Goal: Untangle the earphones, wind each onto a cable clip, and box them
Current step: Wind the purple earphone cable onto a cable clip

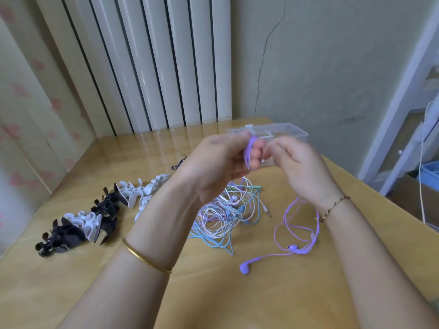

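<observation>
- Clear plastic box at the table's far right corner, partly hidden behind the raised left hand and right hand
- Tangled earphones, white, pink, blue and green, mid-table, their upper left hidden behind the left hand
- Black and white cable clips in a row toward the left edge
- Left hand grips a purple loop; right hand is curled just beside it, blurred, so I cannot tell its hold
- Purple earphones lie near the front right, cord rising under the right hand
- Glossy wooden table; white radiator, cracked wall, heart-print curtain
</observation>
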Available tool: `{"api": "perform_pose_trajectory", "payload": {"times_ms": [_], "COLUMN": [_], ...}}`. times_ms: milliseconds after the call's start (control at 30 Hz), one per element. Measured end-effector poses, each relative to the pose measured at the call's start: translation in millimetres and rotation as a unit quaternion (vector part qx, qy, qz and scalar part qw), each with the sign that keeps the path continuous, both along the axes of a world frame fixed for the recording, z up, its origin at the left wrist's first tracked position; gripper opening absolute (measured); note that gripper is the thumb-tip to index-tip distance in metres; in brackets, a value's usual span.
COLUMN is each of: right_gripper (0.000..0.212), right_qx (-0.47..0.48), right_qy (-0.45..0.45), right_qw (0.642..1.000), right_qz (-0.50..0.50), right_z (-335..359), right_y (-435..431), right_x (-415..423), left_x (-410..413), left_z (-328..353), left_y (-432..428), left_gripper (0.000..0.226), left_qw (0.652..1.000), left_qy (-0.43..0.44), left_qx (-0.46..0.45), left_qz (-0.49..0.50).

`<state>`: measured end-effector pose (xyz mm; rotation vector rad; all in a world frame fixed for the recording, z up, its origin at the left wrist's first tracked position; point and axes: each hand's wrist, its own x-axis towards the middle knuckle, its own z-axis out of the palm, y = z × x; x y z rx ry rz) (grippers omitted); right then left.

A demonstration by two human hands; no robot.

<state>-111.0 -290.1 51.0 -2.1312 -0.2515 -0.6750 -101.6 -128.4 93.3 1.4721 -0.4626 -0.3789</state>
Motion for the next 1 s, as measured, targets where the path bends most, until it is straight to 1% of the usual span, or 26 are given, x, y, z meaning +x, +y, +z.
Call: {"api": "perform_pose_trajectory", "payload": {"times_ms": [33, 67, 100, 133, 167, 200, 233, 267, 300, 333, 400, 433, 533, 600, 633, 667, 700, 733, 767, 800, 833, 867, 900, 933, 967, 1000], "right_gripper": [0.026, 0.028, 0.029, 0.028, 0.027, 0.026, 0.025, 0.025, 0.024, 0.024, 0.021, 0.02, 0.024, 0.029, 0.03, 0.029, 0.028, 0.026, 0.025, 0.024, 0.023, 0.022, 0.021, 0.018, 0.015, 0.016], "right_qx": [-0.005, -0.022, -0.041, -0.054, -0.058, -0.059, -0.058, -0.059, -0.057, -0.053, -0.039, -0.026, 0.025, 0.037, 0.04, 0.04, 0.037, 0.031, 0.024, 0.017, 0.008, 0.002, 0.002, 0.01, 0.015, 0.02], "right_qy": [0.028, 0.058, 0.087, 0.108, 0.119, 0.118, 0.107, 0.084, 0.054, 0.025, -0.011, -0.015, 0.002, 0.042, 0.071, 0.1, 0.125, 0.143, 0.15, 0.148, 0.135, 0.114, 0.088, 0.063, 0.041, 0.027], "right_qw": [0.999, 0.996, 0.991, 0.985, 0.981, 0.981, 0.984, 0.989, 0.994, 0.997, 0.999, 0.999, 0.999, 0.997, 0.994, 0.988, 0.982, 0.976, 0.974, 0.975, 0.979, 0.985, 0.991, 0.995, 0.997, 0.998], "right_qz": [0.029, 0.061, 0.094, 0.122, 0.14, 0.142, 0.13, 0.106, 0.079, 0.056, 0.036, 0.031, 0.024, 0.051, 0.078, 0.108, 0.137, 0.159, 0.17, 0.167, 0.151, 0.127, 0.103, 0.082, 0.062, 0.046], "right_z": [-2.1, -4.3, -5.9, -6.1, -3.6, 0.0, 4.7, 8.7, 11.8, 13.0, 10.7, 7.3, -3.3, -7.7, -9.9, -11.7, -12.3, -11.4, -9.0, -5.2, -1.0, 2.4, 4.5, 5.3, 4.2, 2.5], "right_y": [1.8, 3.8, 5.7, 6.8, 7.1, 6.4, 5.6, 3.9, 2.3, 0.9, 1.3, 2.2, 1.1, 0.5, 1.6, 3.1, 5.0, 6.4, 7.0, 6.8, 5.5, 3.9, 2.2, 1.0, 0.1, 0.0], "right_x": [-3.2, -7.3, -11.7, -15.9, -20.1, -22.1, -23.1, -21.6, -19.7, -16.6, -11.3, -9.0, -5.9, -7.5, -9.5, -11.8, -14.6, -17.6, -20.2, -21.7, -21.6, -20.2, -17.8, -14.7, -11.5, -8.8], "left_x": [1.9, 5.5, 7.9, 9.7, 11.8, 13.0, 13.3, 13.2, 12.5, 11.1, 6.8, 4.3, 2.0, 3.3, 4.5, 5.4, 7.0, 8.2, 9.3, 9.6, 9.8, 9.4, 8.3, 7.6, 8.1, 8.1], "left_z": [1.1, 0.4, -1.5, -5.7, -11.2, -15.9, -19.6, -21.3, -19.8, -16.1, -5.4, -0.4, 6.8, 7.4, 6.7, 5.8, 3.7, 0.1, -4.3, -8.9, -13.7, -16.8, -17.6, -16.2, -14.6, -12.0], "left_y": [0.9, 0.6, -0.4, -1.3, -1.7, -1.3, -0.3, 0.3, 0.2, -0.8, -0.9, 0.3, 5.8, 7.7, 7.4, 5.9, 3.7, 1.3, -0.3, -1.1, -1.9, -2.3, -2.8, -3.7, -4.9, -5.4], "left_gripper": [0.032, 0.028, 0.023, 0.02, 0.019, 0.018, 0.021, 0.026, 0.029, 0.031, 0.035, 0.037, 0.043, 0.048, 0.045, 0.038, 0.031, 0.025, 0.022, 0.021, 0.023, 0.028, 0.031, 0.032, 0.034, 0.036], "left_qw": [0.996, 0.99, 0.987, 0.987, 0.983, 0.965, 0.935, 0.906, 0.897, 0.915, 0.96, 0.974, 0.993, 0.996, 0.994, 0.991, 0.992, 0.993, 0.99, 0.978, 0.95, 0.913, 0.879, 0.862, 0.857, 0.86], "left_qy": [0.055, 0.077, 0.06, 0.013, -0.068, -0.171, -0.262, -0.318, -0.326, -0.292, -0.185, -0.134, -0.008, 0.068, 0.098, 0.105, 0.083, 0.038, -0.032, -0.125, -0.224, -0.301, -0.34, -0.345, -0.337, -0.323], "left_qx": [-0.069, -0.117, -0.13, -0.114, -0.061, 0.022, 0.122, 0.211, 0.257, 0.255, 0.208, 0.183, 0.098, 0.005, -0.043, -0.079, -0.09, -0.076, -0.033, 0.036, 0.126, 0.22, 0.299, 0.349, 0.374, 0.383], "left_qz": [0.007, 0.033, 0.072, 0.114, 0.161, 0.195, 0.203, 0.186, 0.152, 0.108, 0.036, 0.011, -0.058, -0.052, -0.03, 0.002, 0.043, 0.087, 0.131, 0.165, 0.177, 0.166, 0.148, 0.128, 0.111, 0.094]}}
